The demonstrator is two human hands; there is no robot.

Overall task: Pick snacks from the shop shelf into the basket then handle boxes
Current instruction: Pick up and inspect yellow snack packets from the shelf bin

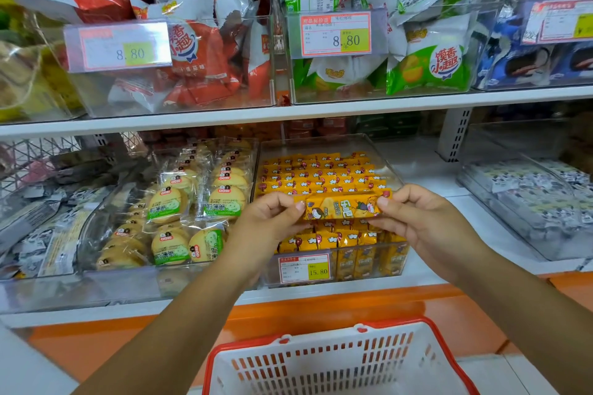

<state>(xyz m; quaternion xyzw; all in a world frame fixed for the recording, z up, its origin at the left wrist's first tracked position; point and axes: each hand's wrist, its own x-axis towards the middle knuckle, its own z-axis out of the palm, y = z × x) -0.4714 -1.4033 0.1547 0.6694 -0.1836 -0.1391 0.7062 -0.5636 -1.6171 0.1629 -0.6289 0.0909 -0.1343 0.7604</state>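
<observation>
We pinch a yellow snack packet (341, 207) by its ends: left hand (269, 221) at nine o'clock, right hand (417, 221) at three, shopping basket (321, 373) at six.

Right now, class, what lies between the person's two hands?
In the head view, one yellow snack pack spans the gap, the left hand pinching one end and the right hand the other.

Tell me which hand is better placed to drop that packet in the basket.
Right, narrowly: left hand and right hand each pinch an end of the packet, but the basket sits slightly toward the right.
</observation>
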